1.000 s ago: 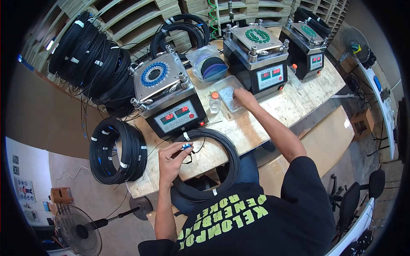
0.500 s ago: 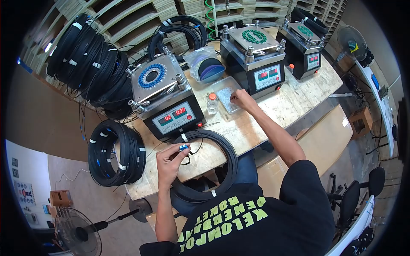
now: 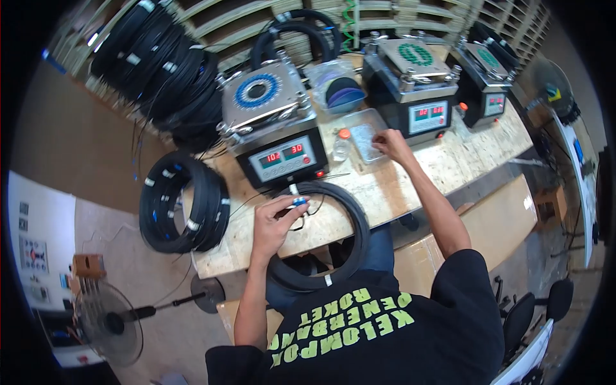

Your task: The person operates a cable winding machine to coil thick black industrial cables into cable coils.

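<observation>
My left hand (image 3: 271, 226) is closed in a pinch around a blue fiber-optic connector (image 3: 299, 201), with a thin black cable trailing from it. Below that hand lies a coil of black cable (image 3: 360, 234), partly over the table's front edge. My right hand (image 3: 394, 146) reaches to a clear plastic tray (image 3: 370, 160) of small pale pieces. Its fingers are bent together at the tray's right side; anything between them is too small to make out. Just left of the tray stands a clear bottle with an orange cap (image 3: 341, 147).
A polishing machine (image 3: 276, 154) with a ring of blue connectors stands behind my left hand. Two more machines with green connectors, one of them a polisher (image 3: 417, 96), are at the right. Black cable coils (image 3: 186, 202) and a bag of discs (image 3: 340, 90) are nearby.
The whole view has shifted, so the table and machines appear farther right and higher. My left hand keeps the connector; my right hand stays at the tray, its fingers slightly changed.
</observation>
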The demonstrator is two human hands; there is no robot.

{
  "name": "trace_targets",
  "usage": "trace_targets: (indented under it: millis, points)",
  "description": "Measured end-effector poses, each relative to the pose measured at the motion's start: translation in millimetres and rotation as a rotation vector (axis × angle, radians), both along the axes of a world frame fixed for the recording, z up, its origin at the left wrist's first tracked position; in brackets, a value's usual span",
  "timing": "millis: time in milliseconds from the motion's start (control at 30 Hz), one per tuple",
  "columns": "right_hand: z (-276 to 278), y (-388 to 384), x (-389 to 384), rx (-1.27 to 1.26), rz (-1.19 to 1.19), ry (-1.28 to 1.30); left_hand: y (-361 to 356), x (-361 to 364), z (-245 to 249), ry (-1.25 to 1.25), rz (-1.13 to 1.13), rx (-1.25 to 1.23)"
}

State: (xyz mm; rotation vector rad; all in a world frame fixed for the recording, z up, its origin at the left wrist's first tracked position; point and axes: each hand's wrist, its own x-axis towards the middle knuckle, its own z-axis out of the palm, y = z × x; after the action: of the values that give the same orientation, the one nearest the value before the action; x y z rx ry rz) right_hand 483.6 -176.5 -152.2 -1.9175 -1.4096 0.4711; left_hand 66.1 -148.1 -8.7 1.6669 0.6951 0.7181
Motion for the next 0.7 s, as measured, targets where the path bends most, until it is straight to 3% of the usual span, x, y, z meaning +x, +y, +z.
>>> trace_targets:
  millis: [133,400,600,700]
  points:
    - [13.4,-3.1,-4.5,-0.032,0.03,0.188,0.9,-0.7,3.2,-0.017,0.001,-0.026]
    - [13.6,-5.6,1.9,-0.003,0.021,0.186,3.6,-2.3,-0.8,-0.034,-0.036,-0.045]
    - [14.1,-4.9,1.6,-0.036,0.002,0.088,4.5,-5.2,-3.6,-0.044,-0.033,-0.034]
    - [25.7,-9.2,-9.9,0.102,0.053,-0.16,4.7,-5.5,-0.2,-0.037,-0.038,-0.009]
